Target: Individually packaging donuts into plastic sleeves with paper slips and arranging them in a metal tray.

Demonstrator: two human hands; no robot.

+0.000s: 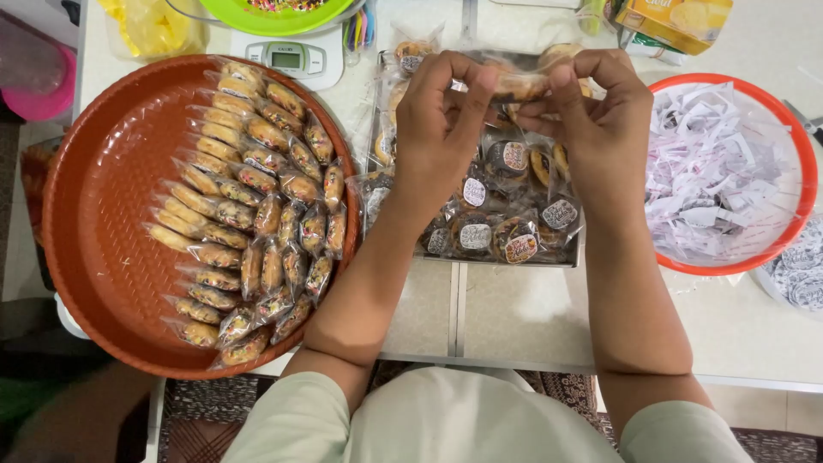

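Note:
Both hands hold one clear-wrapped cookie packet (519, 79) above a metal tray (480, 260) of wrapped, stickered cookies. My left hand (439, 120) pinches the packet's left end between thumb and fingers. My right hand (600, 120) pinches its right end. The wrap stretches between the two hands. Under them lie several packets with round stickers (515, 156).
A big brown round tray (94, 214) at left holds several rows of wrapped cookies (249, 206). At right stands an orange-rimmed basin (801, 184) of peeled white sticker backing. A small digital scale (296, 58), a green bowl (274, 19) and a yellow box (677, 19) sit at the back.

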